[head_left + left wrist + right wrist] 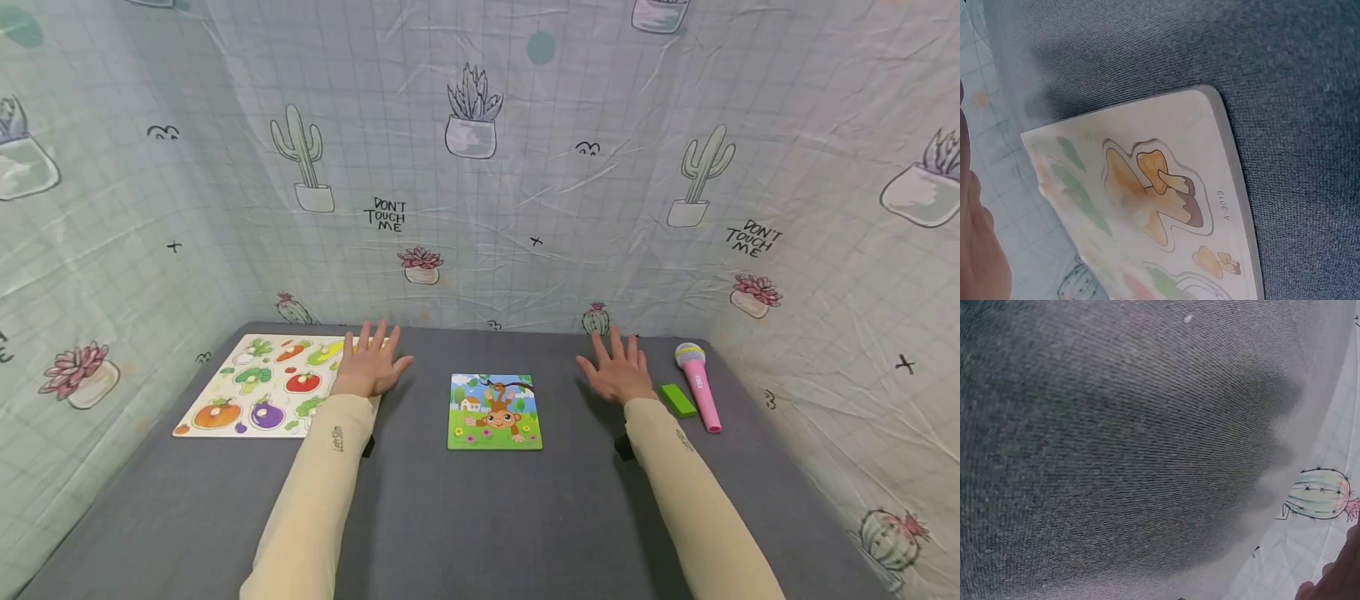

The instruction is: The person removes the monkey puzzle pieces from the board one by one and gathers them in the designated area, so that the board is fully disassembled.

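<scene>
In the head view my left hand (369, 365) is held over the right side of a vegetable puzzle board (258, 398), fingers straight and spread. Beneath it, the left wrist view shows the board's corner with a mushroom piece (1159, 187) in its slot. My right hand (617, 372), also with fingers spread, is over the dark table, left of a green block (678, 401); it holds nothing. Between the two hands lies a square monkey picture puzzle (495, 412).
A pink toy microphone (701, 388) lies at the right, beside the green block. The grey cloth-covered table (480, 525) ends at a hanging curtain (480, 208) printed with cacti, which encloses the back and both sides.
</scene>
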Demonstrator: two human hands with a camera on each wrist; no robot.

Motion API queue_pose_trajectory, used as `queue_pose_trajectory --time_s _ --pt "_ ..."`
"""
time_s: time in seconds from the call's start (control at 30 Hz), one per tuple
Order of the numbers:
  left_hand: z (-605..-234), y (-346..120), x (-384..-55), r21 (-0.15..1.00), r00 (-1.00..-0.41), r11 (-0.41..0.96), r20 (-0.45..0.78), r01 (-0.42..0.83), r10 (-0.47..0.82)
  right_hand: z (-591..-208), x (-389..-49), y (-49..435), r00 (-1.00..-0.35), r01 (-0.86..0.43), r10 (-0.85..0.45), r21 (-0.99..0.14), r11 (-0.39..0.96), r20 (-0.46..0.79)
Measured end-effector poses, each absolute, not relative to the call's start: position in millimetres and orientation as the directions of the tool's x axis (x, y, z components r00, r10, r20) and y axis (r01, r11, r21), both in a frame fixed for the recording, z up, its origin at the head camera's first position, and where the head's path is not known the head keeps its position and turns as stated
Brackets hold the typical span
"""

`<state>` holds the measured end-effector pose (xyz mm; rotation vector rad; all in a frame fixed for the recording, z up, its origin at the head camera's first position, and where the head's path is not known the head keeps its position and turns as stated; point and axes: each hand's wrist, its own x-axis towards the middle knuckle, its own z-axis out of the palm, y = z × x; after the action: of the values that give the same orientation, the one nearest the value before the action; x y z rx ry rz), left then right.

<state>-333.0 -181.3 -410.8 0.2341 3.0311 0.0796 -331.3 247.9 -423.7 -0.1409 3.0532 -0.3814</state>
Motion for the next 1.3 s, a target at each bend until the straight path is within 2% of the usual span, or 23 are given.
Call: queue_pose_trajectory --time_s 0.13,0.23,0.33,0.43,0.67,0.87,1.1,1.3 --pt "-415.8 -176.8 -335.5 0.113 -0.979 0.978 -0.087 0.175 0.185 -422.8 -332.5 240.2 -0.994 -0.073 -0.094 -0.278 0.958 -0.061" --pt "-422.9 -162.0 -334.6 0.282 -0.956 0.922 -0.046 0.265 0.289 -419.5 -334.6 225.7 -0.99 -0.075 -0.114 -0.383 0.921 -0.079" --pt "-433.0 -139.2 -327.8 0.471 -0.907 0.804 -0.02 0.363 0.421 -417.1 -336.5 202.0 -0.981 -0.115 -0.176 -0.502 0.857 -0.077" --pt "-443.8 -120.2 -318.8 0.568 -0.875 0.727 -0.026 0.385 0.483 -418.1 -335.8 174.8 -0.962 -0.191 -0.268 -0.593 0.782 -0.044" --pt "-458.5 -109.3 -309.1 0.627 -0.893 0.696 -0.004 0.349 0.451 -430.4 -330.9 126.6 -0.937 -0.199 -0.345 -0.734 0.65 -0.051" --pt "-458.6 -118.8 -311.2 0.676 -0.9 0.653 0.034 0.342 0.435 -437.8 -334.6 103.7 -0.922 -0.183 -0.374 -0.74 0.647 -0.099" --pt "-460.1 -122.6 -313.9 0.712 -0.907 0.627 0.034 0.316 0.419 -443.9 -338.5 96.0 -0.937 -0.095 -0.313 -0.748 0.657 -0.156" --pt "-461.8 -121.3 -313.6 0.708 -0.917 0.637 0.037 0.304 0.397 -443.3 -337.5 90.9 -0.942 -0.126 -0.304 -0.696 0.707 -0.139"
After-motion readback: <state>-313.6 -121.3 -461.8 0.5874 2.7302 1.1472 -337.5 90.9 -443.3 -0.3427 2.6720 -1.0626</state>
